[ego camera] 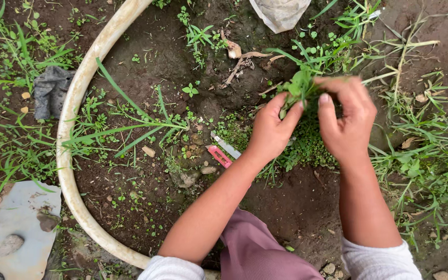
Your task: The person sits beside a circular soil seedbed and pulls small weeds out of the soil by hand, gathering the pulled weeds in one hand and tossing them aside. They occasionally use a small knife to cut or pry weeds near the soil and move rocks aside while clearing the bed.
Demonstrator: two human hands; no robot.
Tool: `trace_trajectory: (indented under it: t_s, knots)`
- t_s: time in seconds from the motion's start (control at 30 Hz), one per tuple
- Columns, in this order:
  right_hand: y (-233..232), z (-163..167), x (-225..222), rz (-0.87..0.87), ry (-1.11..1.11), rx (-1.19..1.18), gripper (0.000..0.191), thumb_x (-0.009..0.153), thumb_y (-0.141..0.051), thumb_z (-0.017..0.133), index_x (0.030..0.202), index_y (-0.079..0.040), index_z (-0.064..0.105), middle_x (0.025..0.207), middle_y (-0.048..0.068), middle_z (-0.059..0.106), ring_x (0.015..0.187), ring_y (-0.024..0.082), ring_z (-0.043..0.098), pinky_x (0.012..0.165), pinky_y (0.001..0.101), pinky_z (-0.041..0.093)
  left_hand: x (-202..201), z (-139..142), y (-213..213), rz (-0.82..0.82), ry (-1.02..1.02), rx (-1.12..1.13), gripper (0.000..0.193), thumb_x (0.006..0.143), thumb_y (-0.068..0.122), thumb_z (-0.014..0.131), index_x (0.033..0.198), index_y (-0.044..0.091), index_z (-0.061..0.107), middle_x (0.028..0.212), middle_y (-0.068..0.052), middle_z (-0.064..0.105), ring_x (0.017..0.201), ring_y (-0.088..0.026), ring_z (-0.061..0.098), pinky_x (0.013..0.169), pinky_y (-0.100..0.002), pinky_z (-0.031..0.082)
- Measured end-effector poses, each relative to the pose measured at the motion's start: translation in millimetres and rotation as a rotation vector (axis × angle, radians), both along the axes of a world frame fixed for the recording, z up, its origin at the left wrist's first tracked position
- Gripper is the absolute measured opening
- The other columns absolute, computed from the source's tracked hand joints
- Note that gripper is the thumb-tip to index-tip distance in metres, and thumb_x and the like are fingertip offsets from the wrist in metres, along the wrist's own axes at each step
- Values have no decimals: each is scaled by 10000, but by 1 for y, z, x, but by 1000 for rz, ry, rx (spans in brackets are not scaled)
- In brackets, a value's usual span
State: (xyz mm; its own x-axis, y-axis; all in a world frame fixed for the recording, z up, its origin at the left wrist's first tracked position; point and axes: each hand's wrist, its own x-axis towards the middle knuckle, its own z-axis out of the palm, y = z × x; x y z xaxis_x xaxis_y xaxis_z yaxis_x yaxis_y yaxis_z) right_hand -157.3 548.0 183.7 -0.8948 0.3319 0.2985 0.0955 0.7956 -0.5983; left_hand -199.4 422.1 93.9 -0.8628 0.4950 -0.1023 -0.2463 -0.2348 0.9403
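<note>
My left hand point(270, 129) and my right hand point(346, 116) meet over dark soil, both pinching a small clump of green leafy weeds point(299, 85) between fingers and thumbs. The clump sits above a patch of low green ground cover point(307, 148). A pink-handled utility knife point(223, 152) lies on the soil just left of my left wrist, blade pointing up-left. My knee in mauve cloth point(255, 249) shows between my forearms.
A pale curved hose point(71, 111) arcs down the left side. Long grass blades point(130, 124) grow inside the curve. A grey rag point(50, 91) lies at the left, a flat grey slab point(19, 228) at the bottom left, a plastic bag point(281, 13) at the top.
</note>
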Motion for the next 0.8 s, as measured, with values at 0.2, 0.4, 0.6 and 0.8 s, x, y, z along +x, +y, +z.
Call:
trace_trajectory:
  t_s: [0.2,0.4,0.6,0.8]
  knots:
    - [20,-23,-21,35,94,532,126,974,-40,782,1082,-53,721,1044,121,632,968,304,601,872,419,473,3,-23,-7,155,-295,15,299,1077,289,607,1235,48,688,968,17,656,738,-34,477,647,-220,404]
    - [32,-39,-18,-17,141,202,82,1052,18,764,1051,-10,687,1036,117,672,983,292,636,886,371,506,10,-29,-19,212,-374,13,319,1056,322,594,1250,77,659,957,23,625,647,-27,419,537,-212,353]
    - [35,-41,-16,-59,137,50,45,1056,22,753,1081,15,716,1025,126,671,922,232,658,828,312,510,9,-30,-23,215,-421,85,307,1054,313,601,1242,75,649,978,18,631,649,-28,402,535,-210,332]
    - [37,-46,-16,-64,176,10,54,1074,16,744,1093,29,695,1033,122,658,927,212,648,845,297,519,13,-28,-24,221,-394,109,300,1060,316,604,1235,75,642,979,21,621,673,-28,409,546,-211,335]
